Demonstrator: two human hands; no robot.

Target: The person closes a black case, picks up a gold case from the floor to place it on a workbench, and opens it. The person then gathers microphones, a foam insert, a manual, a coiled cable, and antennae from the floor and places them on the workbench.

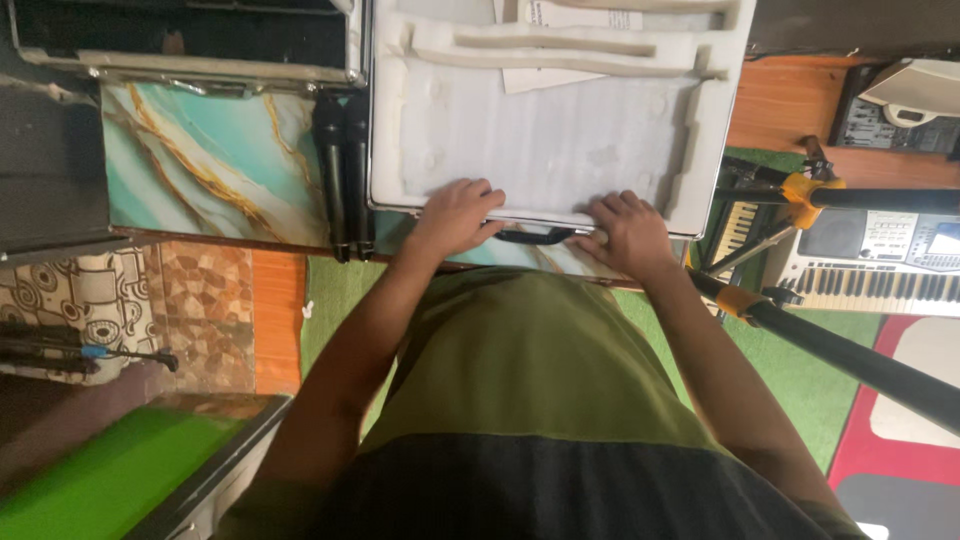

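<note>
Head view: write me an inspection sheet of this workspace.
Surface: marbled teal tabletop, gold veins.
Job's things: open case with white foam lining, black handle at the near edge.
Clutter: two black microphones beside the case; papers inside it.
Hands: left hand and right hand rest on the case's near edge, fingers flat.
Cables: nothing seen.
Surroundings: keyboard, black stand, green carpet.
</note>
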